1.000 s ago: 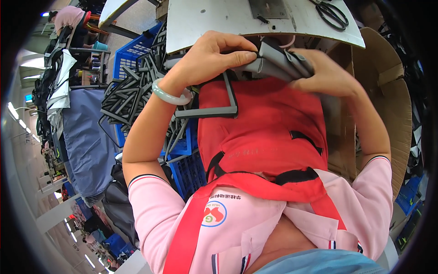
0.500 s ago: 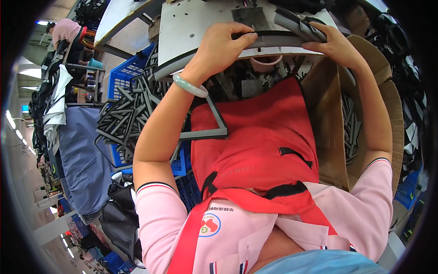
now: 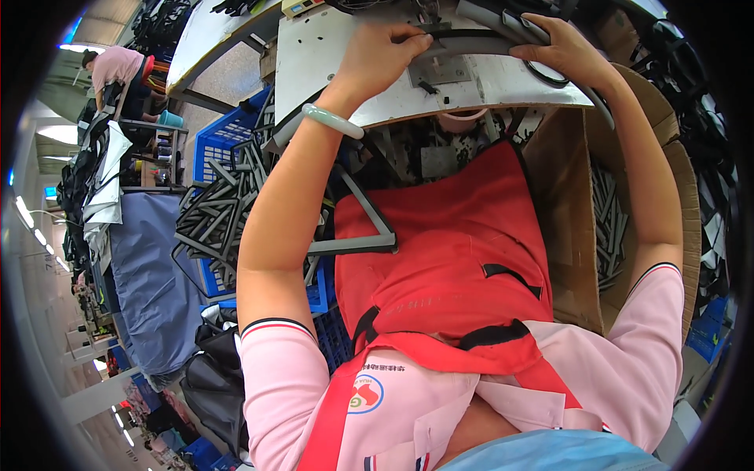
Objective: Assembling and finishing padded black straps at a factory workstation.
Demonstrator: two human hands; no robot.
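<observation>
My left hand (image 3: 383,61) is closed at the table, thumb and fingers pinching a long grey strip with black edging (image 3: 475,45). To its right, my right hand (image 3: 567,52) is closed around the same strip and thicker grey folded lengths (image 3: 503,22) beside it. Between the hands the strip runs in a shallow curve, just beyond a metal plate (image 3: 449,73) set in the white tabletop (image 3: 314,55). A bent grey piece with black edging (image 3: 357,244) hangs below my left forearm, against the red apron (image 3: 440,228). Whether it joins the held strip is hidden.
Many grey pieces fill a blue crate (image 3: 210,145) at the left. On the right stands an open cardboard box (image 3: 569,228) with similar pieces inside. A dark cloth-covered stack (image 3: 153,275) lies further left. Another person (image 3: 118,74) bends over in the far left background.
Both hands have shifted farther away over the table with the strip, uncovering the metal plate and more of the tabletop's near side. The view has tilted slightly.
</observation>
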